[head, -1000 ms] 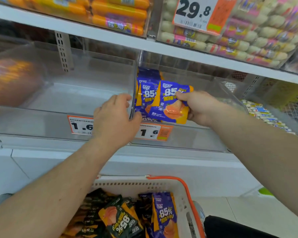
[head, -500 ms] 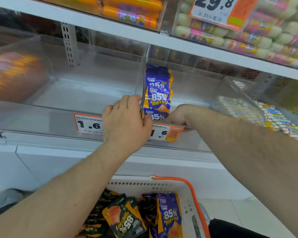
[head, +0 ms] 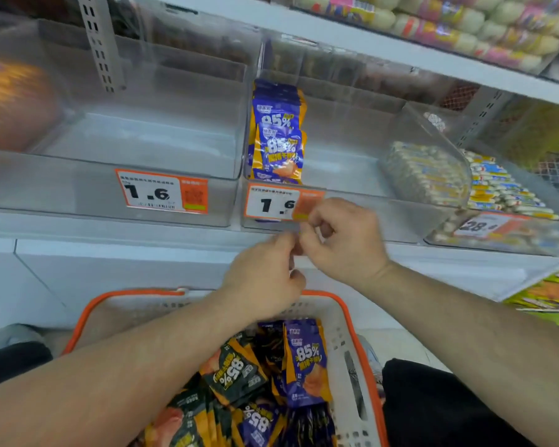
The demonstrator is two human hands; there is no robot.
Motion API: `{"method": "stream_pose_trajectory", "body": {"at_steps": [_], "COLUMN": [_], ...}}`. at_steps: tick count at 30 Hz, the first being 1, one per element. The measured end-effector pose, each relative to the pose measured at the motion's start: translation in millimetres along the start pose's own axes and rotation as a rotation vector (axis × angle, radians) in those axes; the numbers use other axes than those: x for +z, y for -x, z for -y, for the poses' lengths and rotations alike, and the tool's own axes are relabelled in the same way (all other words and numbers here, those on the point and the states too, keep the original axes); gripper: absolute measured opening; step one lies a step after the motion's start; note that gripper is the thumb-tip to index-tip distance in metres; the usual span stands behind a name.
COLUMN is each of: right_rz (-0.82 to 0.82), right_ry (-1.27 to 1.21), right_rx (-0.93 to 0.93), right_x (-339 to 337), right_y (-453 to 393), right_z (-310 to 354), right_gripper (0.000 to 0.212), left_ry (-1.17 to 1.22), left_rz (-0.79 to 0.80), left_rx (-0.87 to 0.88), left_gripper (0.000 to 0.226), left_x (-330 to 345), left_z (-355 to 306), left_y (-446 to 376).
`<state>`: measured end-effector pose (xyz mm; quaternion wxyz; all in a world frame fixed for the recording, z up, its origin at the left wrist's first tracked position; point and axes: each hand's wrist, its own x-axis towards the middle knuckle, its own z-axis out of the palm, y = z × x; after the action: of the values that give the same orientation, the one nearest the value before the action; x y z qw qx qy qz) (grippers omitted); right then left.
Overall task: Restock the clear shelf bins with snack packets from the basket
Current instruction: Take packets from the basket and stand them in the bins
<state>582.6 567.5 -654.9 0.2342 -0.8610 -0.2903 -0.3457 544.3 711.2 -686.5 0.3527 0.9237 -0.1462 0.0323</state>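
Observation:
Several purple 85% snack packets (head: 278, 137) stand in a row at the left side of a clear shelf bin (head: 352, 153). The clear bin to its left (head: 142, 146) holds nothing. Below, a white basket with an orange rim (head: 347, 308) holds purple packets (head: 305, 362) and black packets (head: 233, 372). My left hand (head: 265, 279) and my right hand (head: 342, 240) are close together in front of the bin's 1.6 price tag (head: 268, 204), above the basket. Both have loosely curled fingers and hold nothing.
A tilted clear bin of pale wrapped snacks (head: 426, 175) stands right of the packet bin. The white upper shelf (head: 336, 37) overhangs the bins. Orange goods (head: 13, 101) fill a bin at far left. Yellow packs (head: 546, 295) lie at lower right.
My right hand put the purple packet into the bin and let go. Both hands have drawn back out of the bin and down to its front, over the basket.

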Motion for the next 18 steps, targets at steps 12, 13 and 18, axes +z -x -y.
{"method": "stream_pose_trajectory", "body": {"at_steps": [12, 13, 18], "right_rz": [1.312, 1.331, 1.27], "right_ry": [0.334, 0.368, 0.433], "right_rx": [0.237, 0.232, 0.265], "right_x": [69.7, 72.9, 84.6], "right_y": [160.4, 169.6, 191.8], "right_z": [-49.7, -49.6, -47.6], "right_gripper": [0.027, 0.039, 0.079], "left_ry": [-0.266, -0.262, -0.263], "left_rz": [0.669, 0.679, 0.736], "left_rx": [-0.184, -0.184, -0.168], "left_gripper": [0.022, 0.021, 0.028], "left_x": [41.4, 43.3, 49.8], "left_z": [45.6, 46.4, 45.4], "left_y": [17.0, 16.3, 11.7]}}
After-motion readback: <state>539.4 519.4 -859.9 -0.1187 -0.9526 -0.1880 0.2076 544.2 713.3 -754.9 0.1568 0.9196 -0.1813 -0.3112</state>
